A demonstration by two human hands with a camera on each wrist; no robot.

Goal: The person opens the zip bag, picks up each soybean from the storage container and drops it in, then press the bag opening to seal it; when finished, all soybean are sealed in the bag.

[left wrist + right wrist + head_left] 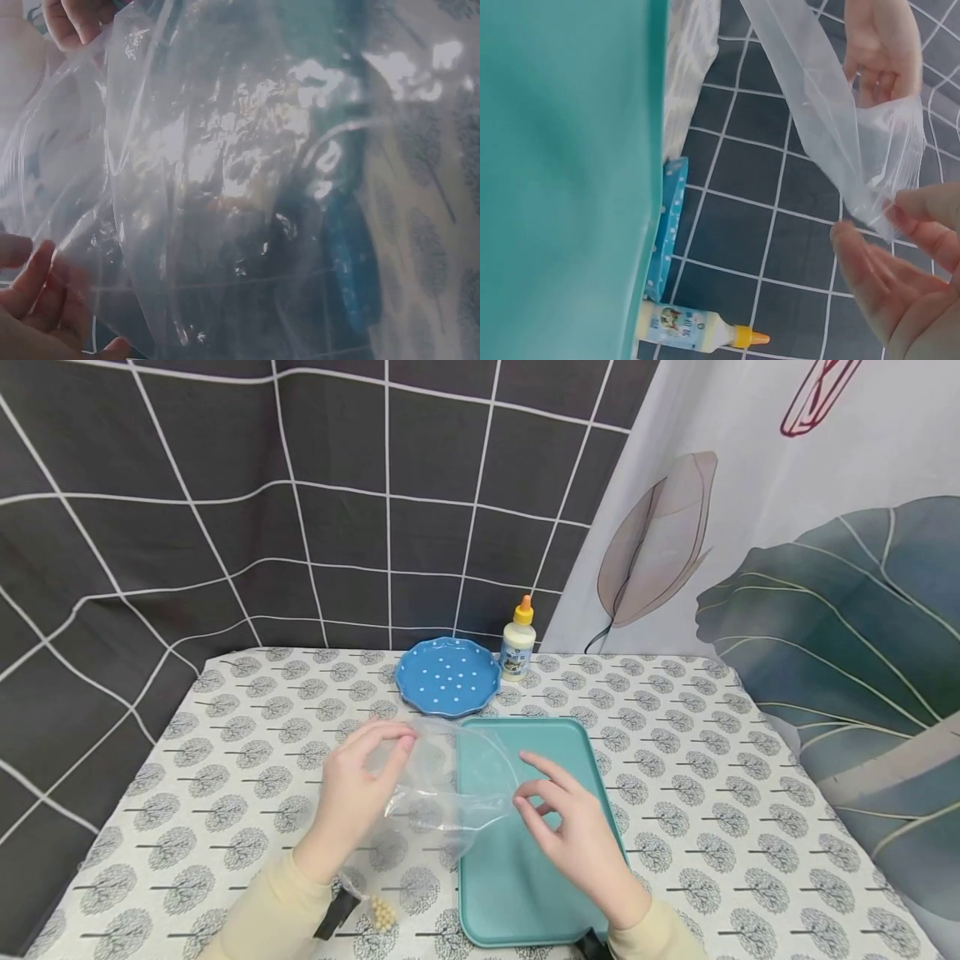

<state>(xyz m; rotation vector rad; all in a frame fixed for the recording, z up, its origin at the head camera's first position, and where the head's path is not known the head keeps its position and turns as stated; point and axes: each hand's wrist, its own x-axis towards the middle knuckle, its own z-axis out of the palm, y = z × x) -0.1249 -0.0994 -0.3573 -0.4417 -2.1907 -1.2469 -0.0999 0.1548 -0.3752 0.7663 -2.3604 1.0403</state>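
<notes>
A clear plastic bag (438,810) stretches between my two hands, its mouth spread in a loop, over the left part of the teal tray (536,902). My left hand (352,789) pinches the bag's edge between thumb and fingers. On the other side my right hand (573,839) grips the rim with thumb and a fingertip, the forefinger held out. The right wrist view shows the gathered film (889,157) running to that pinch. Glare covers much of the wrinkled film (225,150) in the left wrist view.
A blue polka-dot plate (448,677) stands behind the tray, beside a white bottle (517,647) with a yellow and orange tip. A small bunch of cream-coloured beads (382,913) lies near the left sleeve. Tree-print cloth (675,818) covers the table; a dark checked curtain (337,527) hangs behind.
</notes>
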